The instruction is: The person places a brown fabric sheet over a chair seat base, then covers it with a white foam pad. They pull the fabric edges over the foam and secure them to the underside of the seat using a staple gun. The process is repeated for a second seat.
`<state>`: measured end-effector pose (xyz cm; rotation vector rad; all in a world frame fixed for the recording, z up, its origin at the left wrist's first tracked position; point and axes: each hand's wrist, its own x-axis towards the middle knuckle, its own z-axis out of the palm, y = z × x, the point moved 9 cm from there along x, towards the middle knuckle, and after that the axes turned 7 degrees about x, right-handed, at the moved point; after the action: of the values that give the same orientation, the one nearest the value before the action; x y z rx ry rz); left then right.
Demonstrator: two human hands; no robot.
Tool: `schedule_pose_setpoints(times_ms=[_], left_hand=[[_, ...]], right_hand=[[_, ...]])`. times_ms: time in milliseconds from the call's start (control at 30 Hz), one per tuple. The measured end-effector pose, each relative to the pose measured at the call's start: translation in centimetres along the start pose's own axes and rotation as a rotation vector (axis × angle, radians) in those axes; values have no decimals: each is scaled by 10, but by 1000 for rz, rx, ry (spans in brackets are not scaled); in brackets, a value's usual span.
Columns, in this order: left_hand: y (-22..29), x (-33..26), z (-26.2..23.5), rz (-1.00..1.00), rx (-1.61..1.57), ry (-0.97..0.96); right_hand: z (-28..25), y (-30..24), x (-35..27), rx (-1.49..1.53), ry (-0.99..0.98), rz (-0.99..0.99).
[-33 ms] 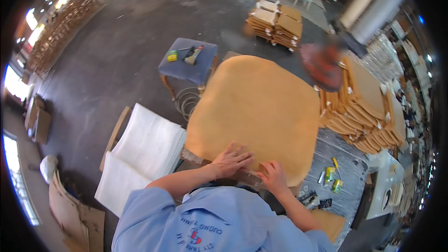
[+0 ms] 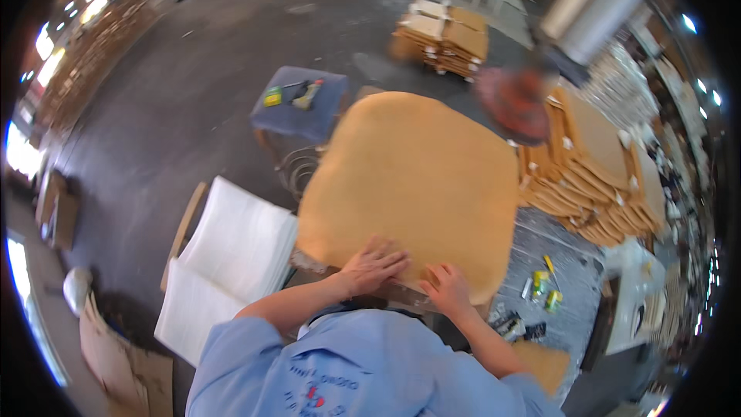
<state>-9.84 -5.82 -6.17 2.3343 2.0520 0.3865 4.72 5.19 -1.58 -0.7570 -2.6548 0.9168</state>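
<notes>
A large tan seat panel [image 2: 409, 185] with rounded corners lies in front of me on a low support. My left hand [image 2: 376, 267] rests palm down near the panel's front edge, its fingers stretched out and holding nothing. Just to the right, my right hand [image 2: 449, 289] has its fingers bent and closed on the front edge of the same panel. Its fingertips are partly hidden, so how much it grips is hard to see.
White sheets [image 2: 224, 251] lie stacked at left. A blue stool [image 2: 299, 112] beyond carries a yellow-green tape measure and a tool. At right stand piled tan panels [image 2: 587, 170] and a plastic-covered surface [image 2: 532, 235] with small tools. A red-grey blurred object [image 2: 513, 104] juts in.
The whole view has shifted slightly, so most things sit a little further left. Both hands stay at the panel's front edge, with the right fingers slightly more bent.
</notes>
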Motion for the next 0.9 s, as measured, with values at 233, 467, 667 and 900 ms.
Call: schedule_pose_setpoints(times_ms=[233, 467, 667, 900], left_hand=[[4, 1, -8, -111, 68, -75], [8, 19, -10, -69, 140, 16], [12, 16, -6, -102, 173, -25], [11, 19, -6, -106, 144, -44]], right_hand=[[-156, 180, 66, -221, 691, 482], [-150, 256, 136, -57, 474, 765], [-136, 277, 142, -11, 533, 717], [-137, 304, 145, 326, 516, 653]])
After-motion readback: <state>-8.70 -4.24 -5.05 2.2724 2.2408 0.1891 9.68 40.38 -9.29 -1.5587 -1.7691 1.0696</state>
